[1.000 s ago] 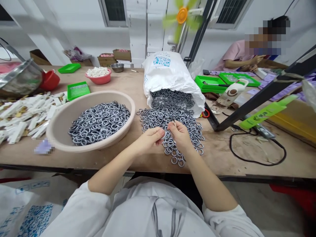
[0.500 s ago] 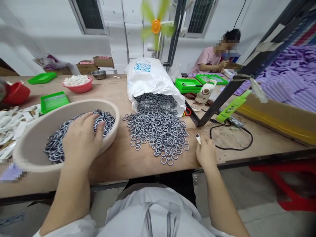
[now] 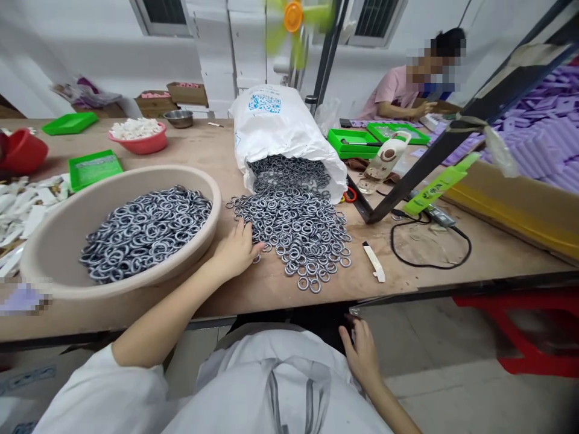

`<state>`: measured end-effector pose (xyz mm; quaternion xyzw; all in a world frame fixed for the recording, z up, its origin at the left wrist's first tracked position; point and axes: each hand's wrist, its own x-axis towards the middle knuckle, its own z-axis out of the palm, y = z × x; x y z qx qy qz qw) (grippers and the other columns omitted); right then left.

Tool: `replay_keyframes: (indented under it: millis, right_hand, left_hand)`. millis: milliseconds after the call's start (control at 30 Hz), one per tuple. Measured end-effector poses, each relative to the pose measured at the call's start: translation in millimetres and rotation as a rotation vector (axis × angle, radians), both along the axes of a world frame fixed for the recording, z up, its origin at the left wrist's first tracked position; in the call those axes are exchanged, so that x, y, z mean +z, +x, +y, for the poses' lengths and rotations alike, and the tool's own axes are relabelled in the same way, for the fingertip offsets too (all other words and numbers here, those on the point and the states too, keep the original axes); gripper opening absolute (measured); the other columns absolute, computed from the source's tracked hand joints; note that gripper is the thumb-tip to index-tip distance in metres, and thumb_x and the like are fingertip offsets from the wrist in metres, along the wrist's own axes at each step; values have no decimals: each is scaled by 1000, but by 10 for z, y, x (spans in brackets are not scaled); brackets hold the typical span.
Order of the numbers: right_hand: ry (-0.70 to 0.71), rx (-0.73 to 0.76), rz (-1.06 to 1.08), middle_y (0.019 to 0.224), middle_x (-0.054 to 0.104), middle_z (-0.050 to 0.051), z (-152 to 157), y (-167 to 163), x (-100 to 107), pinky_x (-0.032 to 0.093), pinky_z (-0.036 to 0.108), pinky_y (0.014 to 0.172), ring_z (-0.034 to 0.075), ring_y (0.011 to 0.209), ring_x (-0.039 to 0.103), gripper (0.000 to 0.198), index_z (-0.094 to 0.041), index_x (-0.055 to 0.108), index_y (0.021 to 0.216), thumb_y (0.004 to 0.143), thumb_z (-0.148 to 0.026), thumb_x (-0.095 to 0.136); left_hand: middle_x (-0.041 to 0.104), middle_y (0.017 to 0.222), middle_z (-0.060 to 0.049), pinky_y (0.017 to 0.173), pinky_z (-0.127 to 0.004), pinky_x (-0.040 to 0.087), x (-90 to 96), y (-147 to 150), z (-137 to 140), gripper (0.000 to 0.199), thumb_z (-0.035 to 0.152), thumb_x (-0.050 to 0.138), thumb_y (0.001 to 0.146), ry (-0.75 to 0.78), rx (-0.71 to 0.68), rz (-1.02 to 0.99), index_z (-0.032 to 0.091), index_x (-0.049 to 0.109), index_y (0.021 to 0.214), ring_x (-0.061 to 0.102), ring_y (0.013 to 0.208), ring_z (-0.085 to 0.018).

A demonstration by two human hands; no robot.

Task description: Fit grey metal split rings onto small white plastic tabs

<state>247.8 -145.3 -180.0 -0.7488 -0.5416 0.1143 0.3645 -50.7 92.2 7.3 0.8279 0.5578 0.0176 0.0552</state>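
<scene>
My left hand (image 3: 236, 249) rests at the left edge of a pile of dark metal rings (image 3: 303, 232), fingers apart and touching the outermost ones. The rings spill from a white sack (image 3: 275, 129) lying on its side. To the left stands a large beige basin (image 3: 216, 208) with many of the same rings (image 3: 149, 232) in it. Below the table's front edge, beside my lap, my right hand (image 3: 360, 349) hangs with fingers apart and nothing seen in it. On the table above it lies a small white tool with a dark tip (image 3: 373, 261).
A slanted dark metal post (image 3: 407, 175) rises at the right, near a clear bottle (image 3: 384, 160) and a black cable (image 3: 468, 247). White pieces (image 3: 27, 205) and a green tray (image 3: 94, 170) are at the left. A person (image 3: 398, 90) sits across the table.
My left hand has left the basin and moved right to the ring pile. The right hand has let go of the white tool and dropped below the table edge. The view has shifted slightly.
</scene>
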Motion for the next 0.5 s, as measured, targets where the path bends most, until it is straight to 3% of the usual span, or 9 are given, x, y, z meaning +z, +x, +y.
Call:
replay_keyframes:
  millis: [67,167,233,333,433,500]
  right_hand:
    - [-41,-130,126,107,70,15,75,87,-241,53,48,89,31,104,65,49,-21,66,106,89,-58,39]
    - [-90,-208,284,105,72,16,254,212,-389,52,45,89,32,105,65,64,-19,69,100,84,-71,35]
    - [-127,-209,351,101,73,17,263,232,-375,53,44,87,32,103,66,65,-19,70,94,81,-74,37]
    - [-168,-121,356,90,73,13,93,163,-288,54,44,82,31,91,68,52,-22,69,80,84,-67,43]
    - [-144,-13,268,85,72,11,-1,81,-209,54,43,80,30,84,68,41,-23,66,75,87,-56,45]
    - [-101,-2,203,96,72,13,85,78,-175,54,45,86,30,94,68,39,-22,68,87,87,-54,45]
  left_hand:
    - [22,159,-30,113,-51,30,-18,94,164,76,55,31,96,-44,63,-47,1,30,149,27,146,-39]
    - [17,160,-30,115,-55,25,-37,260,501,84,62,28,93,-79,216,-157,0,27,150,20,148,-43]
    - [14,162,-28,115,-57,23,-55,334,754,87,63,26,92,-78,357,-226,0,26,151,16,148,-45]
    - [16,163,-22,114,-60,22,-89,354,1086,85,64,19,91,-78,532,-287,5,30,152,16,148,-45]
    - [27,160,-21,113,-60,24,-127,306,1265,81,62,17,92,-80,599,-289,9,40,148,22,146,-44]
    - [36,155,-22,112,-60,26,-142,272,1276,80,63,17,91,-81,581,-271,9,45,144,29,143,-43]
